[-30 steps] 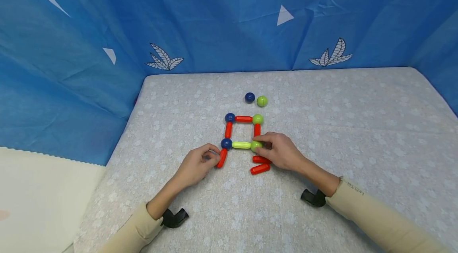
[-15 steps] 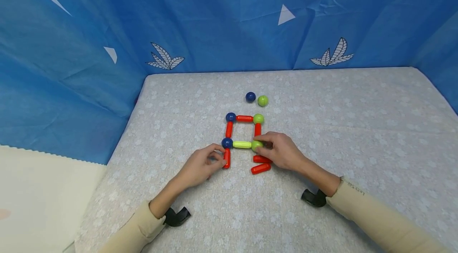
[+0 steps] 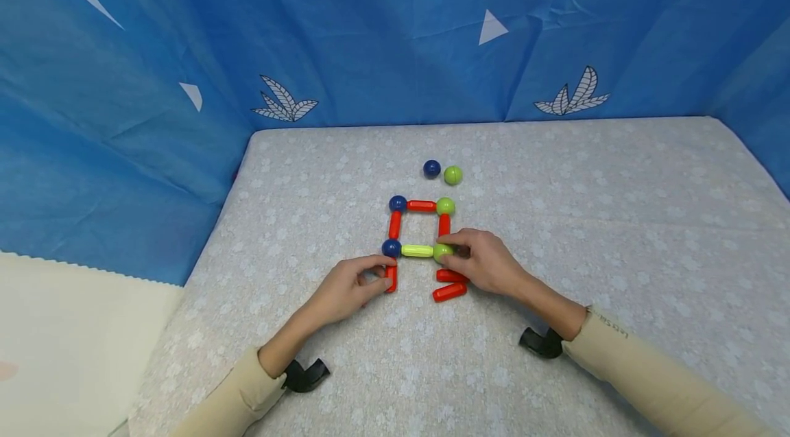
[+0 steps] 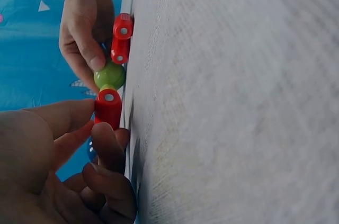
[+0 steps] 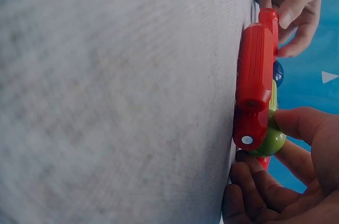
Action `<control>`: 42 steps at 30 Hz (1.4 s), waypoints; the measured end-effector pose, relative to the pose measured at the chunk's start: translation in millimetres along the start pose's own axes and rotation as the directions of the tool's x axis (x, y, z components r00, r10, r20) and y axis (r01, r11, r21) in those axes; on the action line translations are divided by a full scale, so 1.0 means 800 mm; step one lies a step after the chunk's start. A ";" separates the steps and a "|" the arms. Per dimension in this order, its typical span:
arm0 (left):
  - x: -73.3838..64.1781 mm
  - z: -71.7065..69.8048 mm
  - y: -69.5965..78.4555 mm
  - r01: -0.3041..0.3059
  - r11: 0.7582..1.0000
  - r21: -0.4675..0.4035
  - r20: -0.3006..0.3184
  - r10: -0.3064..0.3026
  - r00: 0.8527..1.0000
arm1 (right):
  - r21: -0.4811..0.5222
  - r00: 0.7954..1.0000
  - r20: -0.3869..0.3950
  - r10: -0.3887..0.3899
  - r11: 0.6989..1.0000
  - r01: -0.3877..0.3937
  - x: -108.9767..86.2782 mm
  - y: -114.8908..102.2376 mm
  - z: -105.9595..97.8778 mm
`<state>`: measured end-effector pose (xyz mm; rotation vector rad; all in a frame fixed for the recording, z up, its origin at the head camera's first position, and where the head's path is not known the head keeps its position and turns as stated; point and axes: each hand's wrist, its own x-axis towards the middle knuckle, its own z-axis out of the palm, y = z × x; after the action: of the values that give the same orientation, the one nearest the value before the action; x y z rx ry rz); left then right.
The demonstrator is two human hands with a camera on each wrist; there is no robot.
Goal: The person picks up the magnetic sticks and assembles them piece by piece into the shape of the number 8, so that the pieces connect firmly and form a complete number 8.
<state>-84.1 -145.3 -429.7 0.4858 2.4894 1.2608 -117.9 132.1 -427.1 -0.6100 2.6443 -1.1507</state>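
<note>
My left hand [image 3: 347, 288] pinches a red magnetic rod [image 3: 391, 278] between thumb and fingers. That rod points toward me from the near blue ball [image 3: 391, 248], its far end at the ball. My right hand [image 3: 484, 260] holds the near green ball [image 3: 441, 254] between thumb and index finger. A yellow-green rod [image 3: 417, 251] joins these two balls. Together with red rods and a far blue ball [image 3: 398, 204] and far green ball [image 3: 445, 206], they form a flat square. In the left wrist view, the silvery end of the held red rod [image 4: 108, 108] faces the camera.
Two loose red rods, one nearer me [image 3: 449, 291] and one partly under the right hand [image 3: 450, 275], lie below the near green ball. Behind the square sit a spare blue ball [image 3: 432, 169] and a spare green ball [image 3: 453, 175]. A blue curtain [image 3: 395, 32] borders the cloth-covered table [image 3: 586, 217].
My left hand has shifted slightly right, turning the red rod from a slant to nearly straight below the blue ball. The right hand stays on the green ball.
</note>
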 end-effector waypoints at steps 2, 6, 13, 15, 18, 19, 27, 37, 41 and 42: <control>0.000 0.000 0.001 -0.001 1.000 0.002 0.002 0.001 1.000 | -0.001 1.000 0.001 0.002 1.000 -0.002 0.000 0.000 0.000; 0.001 0.000 0.000 -0.004 1.000 0.015 -0.004 0.004 1.000 | 0.001 1.000 0.002 0.010 1.000 -0.010 0.000 -0.001 0.000; 0.002 0.001 -0.001 -0.012 0.999 0.048 -0.019 0.013 1.000 | 0.002 1.000 -0.001 0.017 1.000 -0.017 -0.001 -0.002 -0.001; 0.002 0.001 0.000 -0.008 0.999 0.054 -0.017 0.009 1.000 | 0.003 1.000 -0.001 0.017 1.000 -0.017 -0.001 -0.002 0.000; 0.002 -0.002 0.001 -0.004 0.998 0.059 0.001 0.004 1.000 | 0.003 1.000 0.003 0.019 1.000 -0.019 0.000 -0.002 0.000; 0.002 -0.003 0.002 -0.004 0.998 0.066 0.007 0.004 1.000 | 0.001 1.000 0.003 0.020 1.000 -0.020 0.000 -0.002 0.000; 0.024 -0.025 0.018 -0.044 0.993 0.108 -0.068 0.052 0.996 | -0.010 1.000 0.010 0.026 1.000 -0.026 0.000 -0.002 -0.001; 0.134 -0.056 0.052 -0.132 0.983 0.129 -0.166 0.153 0.974 | -0.012 1.000 0.005 0.023 1.000 -0.023 -0.001 0.000 -0.003; 0.182 -0.058 0.059 -0.089 0.987 0.131 -0.175 0.111 0.978 | -0.014 1.000 0.010 0.007 1.000 -0.007 0.000 -0.002 -0.002; 0.192 -0.057 0.061 -0.067 0.990 0.124 -0.170 0.088 0.981 | -0.013 1.000 0.012 0.003 1.000 -0.003 0.000 -0.002 -0.002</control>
<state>-232.7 -84.7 -381.9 0.5265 2.7287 1.2387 -117.8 132.1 -424.8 -0.6126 2.6441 -1.1264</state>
